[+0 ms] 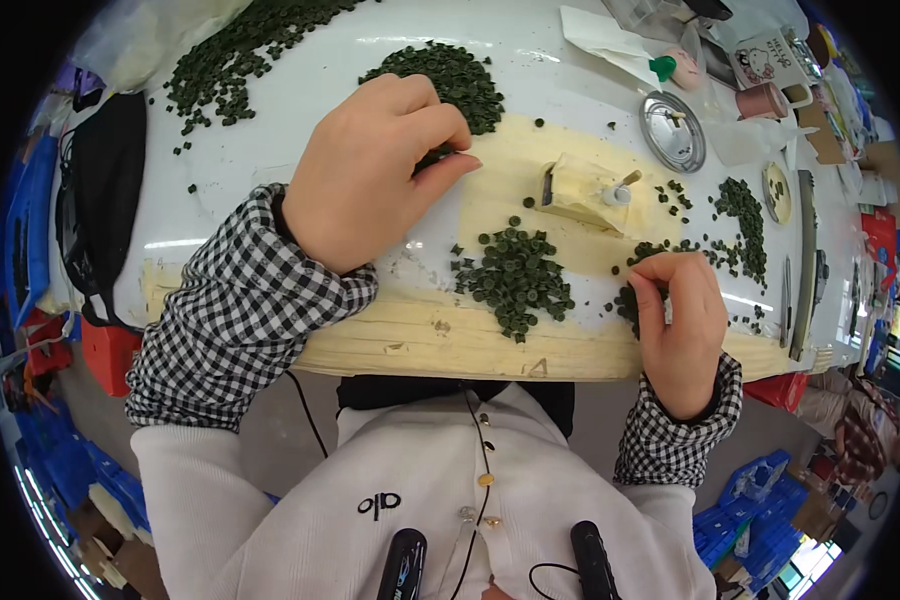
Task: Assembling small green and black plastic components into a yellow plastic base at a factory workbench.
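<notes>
My left hand [375, 170] is over the near side of a pile of small dark green pieces [460, 85]. Its thumb and fingers are curled together, with dark green showing in the gap between them. Low at the table's front right, my right hand [682, 325] has thumb and forefinger pinched beside more such pieces [627, 303]; what they hold, if anything, is hidden. Between the hands stands a block wrapped in yellow tape [582, 192], with a white peg and a short brown stick on it. Another heap of green pieces [515, 278] lies in front of it.
A larger green heap [235, 60] spreads at the far left, near a black bag [105, 200]. On the right are scattered pieces [740, 225], a round metal dish [672, 132], a pink spool [760, 100] and a long metal bar [805, 265]. Yellow tape covers the table's front edge [450, 335].
</notes>
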Demonstrator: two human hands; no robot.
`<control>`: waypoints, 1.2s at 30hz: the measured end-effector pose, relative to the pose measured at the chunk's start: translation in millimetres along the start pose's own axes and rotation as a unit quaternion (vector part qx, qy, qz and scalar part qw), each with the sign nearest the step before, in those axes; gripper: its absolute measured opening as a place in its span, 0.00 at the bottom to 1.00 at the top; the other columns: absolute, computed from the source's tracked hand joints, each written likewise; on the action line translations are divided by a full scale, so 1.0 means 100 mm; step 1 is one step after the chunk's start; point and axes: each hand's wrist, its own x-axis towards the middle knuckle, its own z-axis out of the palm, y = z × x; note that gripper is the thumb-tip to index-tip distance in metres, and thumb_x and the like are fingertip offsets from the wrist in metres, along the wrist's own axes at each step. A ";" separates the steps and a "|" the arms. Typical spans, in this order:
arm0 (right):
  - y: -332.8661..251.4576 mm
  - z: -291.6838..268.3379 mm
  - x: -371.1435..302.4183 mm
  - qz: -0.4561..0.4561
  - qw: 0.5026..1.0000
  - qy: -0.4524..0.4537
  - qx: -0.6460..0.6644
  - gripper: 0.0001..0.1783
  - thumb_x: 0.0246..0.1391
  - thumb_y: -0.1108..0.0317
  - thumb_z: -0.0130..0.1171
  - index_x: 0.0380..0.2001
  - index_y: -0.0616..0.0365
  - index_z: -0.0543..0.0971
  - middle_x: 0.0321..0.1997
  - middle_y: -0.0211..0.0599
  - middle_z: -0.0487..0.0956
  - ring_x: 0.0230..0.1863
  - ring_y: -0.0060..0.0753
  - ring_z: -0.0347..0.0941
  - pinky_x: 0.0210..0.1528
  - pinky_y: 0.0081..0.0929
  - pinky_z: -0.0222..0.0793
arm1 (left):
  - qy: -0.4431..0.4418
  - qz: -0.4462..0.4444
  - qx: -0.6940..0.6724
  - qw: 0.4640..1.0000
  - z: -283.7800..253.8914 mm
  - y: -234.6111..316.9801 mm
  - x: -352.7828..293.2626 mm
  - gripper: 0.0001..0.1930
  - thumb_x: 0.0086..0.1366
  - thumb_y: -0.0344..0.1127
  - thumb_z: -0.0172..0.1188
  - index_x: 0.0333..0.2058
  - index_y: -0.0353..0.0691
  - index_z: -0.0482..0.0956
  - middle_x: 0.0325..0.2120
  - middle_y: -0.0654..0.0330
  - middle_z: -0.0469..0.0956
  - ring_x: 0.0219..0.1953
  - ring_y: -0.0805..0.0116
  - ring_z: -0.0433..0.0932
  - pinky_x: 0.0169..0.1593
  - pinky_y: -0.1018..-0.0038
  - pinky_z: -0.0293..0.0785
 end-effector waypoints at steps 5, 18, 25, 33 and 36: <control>-0.06 0.00 -0.05 -0.006 0.998 0.028 0.049 0.09 0.40 0.82 0.64 0.27 0.63 0.76 0.26 0.39 0.75 0.30 0.41 0.72 0.32 0.31 0.68 | 0.000 -0.013 0.026 1.000 0.03 0.03 0.02 0.06 0.52 0.26 0.66 0.28 0.35 0.77 0.24 0.60 0.70 0.29 0.64 0.70 0.31 0.72 0.68; 0.52 -0.27 0.20 0.026 0.995 0.068 -0.066 0.10 0.45 0.78 0.65 0.34 0.62 0.81 0.29 0.38 0.76 0.28 0.35 0.71 0.29 0.27 0.67 | 0.011 -0.014 0.027 0.999 -0.01 0.13 0.06 0.06 0.51 0.24 0.65 0.29 0.34 0.78 0.23 0.59 0.70 0.28 0.64 0.69 0.32 0.72 0.67; 0.56 -0.18 0.27 0.013 0.997 0.037 -0.063 0.08 0.44 0.75 0.64 0.32 0.61 0.80 0.29 0.37 0.74 0.33 0.40 0.71 0.34 0.32 0.69 | 0.051 -0.011 -0.008 0.999 -0.04 0.23 0.08 0.07 0.50 0.22 0.66 0.29 0.34 0.79 0.20 0.60 0.69 0.26 0.65 0.67 0.29 0.73 0.65; -0.11 -0.31 0.08 0.088 0.959 0.073 0.258 0.08 0.47 0.81 0.62 0.34 0.65 0.79 0.31 0.36 0.80 0.30 0.22 0.77 0.36 0.18 0.73 | 0.006 0.003 -0.210 0.978 -0.13 0.32 -0.03 0.10 0.50 0.20 0.68 0.32 0.36 0.82 0.25 0.60 0.77 0.26 0.69 0.73 0.29 0.77 0.68; -0.21 -0.14 0.04 0.072 0.933 0.030 0.351 0.11 0.49 0.81 0.63 0.38 0.65 0.80 0.35 0.40 0.82 0.35 0.24 0.80 0.38 0.19 0.75 | -0.044 0.057 -0.299 0.952 -0.13 0.40 -0.04 0.11 0.50 0.18 0.65 0.34 0.35 0.80 0.29 0.57 0.80 0.28 0.66 0.75 0.32 0.73 0.68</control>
